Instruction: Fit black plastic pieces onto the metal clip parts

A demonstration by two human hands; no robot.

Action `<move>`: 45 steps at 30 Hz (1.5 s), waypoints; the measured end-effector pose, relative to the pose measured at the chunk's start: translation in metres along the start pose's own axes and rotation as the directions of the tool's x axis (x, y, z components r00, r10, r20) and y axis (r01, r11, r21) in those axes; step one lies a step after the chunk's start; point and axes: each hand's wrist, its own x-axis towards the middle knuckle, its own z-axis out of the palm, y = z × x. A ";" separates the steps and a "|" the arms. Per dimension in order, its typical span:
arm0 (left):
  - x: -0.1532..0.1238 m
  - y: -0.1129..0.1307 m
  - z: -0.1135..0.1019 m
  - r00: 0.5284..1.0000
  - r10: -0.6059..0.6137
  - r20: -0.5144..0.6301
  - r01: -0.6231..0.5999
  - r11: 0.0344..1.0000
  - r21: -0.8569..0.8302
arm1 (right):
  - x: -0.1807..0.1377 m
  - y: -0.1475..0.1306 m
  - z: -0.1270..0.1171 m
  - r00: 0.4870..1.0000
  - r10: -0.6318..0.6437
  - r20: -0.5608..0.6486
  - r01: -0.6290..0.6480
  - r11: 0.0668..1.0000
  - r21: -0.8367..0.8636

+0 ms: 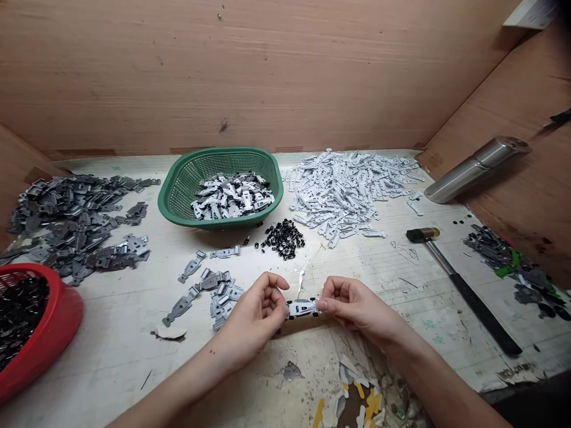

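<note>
Between my two hands is a small white toy race car (302, 308) with black wheels, lying crosswise just above the table. My left hand (261, 306) pinches its left end, and my right hand (352, 303) pinches its right end. Beyond the car lies a heap of small black wheels (284, 239). Several grey car bases (220, 297) are scattered to the left of my left hand. White car bodies (343, 190) form a large pile farther back on the right. A green basket (169, 199) at the back holds several white cars with black parts.
A red basket (66, 309) of black parts stands at the left edge, with a pile of grey bases (84, 220) behind it. On the right are a hammer (468, 297), a leaning metal cylinder (477, 169) and loose scraps (513, 261). Board walls (276, 77) enclose the table.
</note>
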 end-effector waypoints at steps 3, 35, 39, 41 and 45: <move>0.000 -0.001 0.000 1.000 0.011 0.006 -0.011 1.000 -0.007 | 0.000 -0.001 0.000 0.999 0.020 0.026 -0.020 1.000 0.003; 0.001 -0.006 0.007 0.997 -0.027 0.067 0.008 0.964 0.267 | 0.003 0.009 0.018 0.988 -0.007 0.153 -0.019 0.985 0.170; -0.003 -0.004 0.009 0.998 -0.005 0.065 -0.016 0.948 0.318 | 0.003 0.011 0.019 0.986 -0.038 0.160 0.013 0.988 0.153; -0.004 -0.001 0.009 0.997 -0.010 0.078 -0.017 0.942 0.335 | 0.004 0.011 0.018 0.983 -0.048 0.179 0.028 0.993 0.117; -0.005 0.002 0.008 0.994 -0.004 0.106 -0.034 0.934 0.355 | 0.004 0.009 0.016 0.980 -0.057 0.192 0.049 0.998 0.047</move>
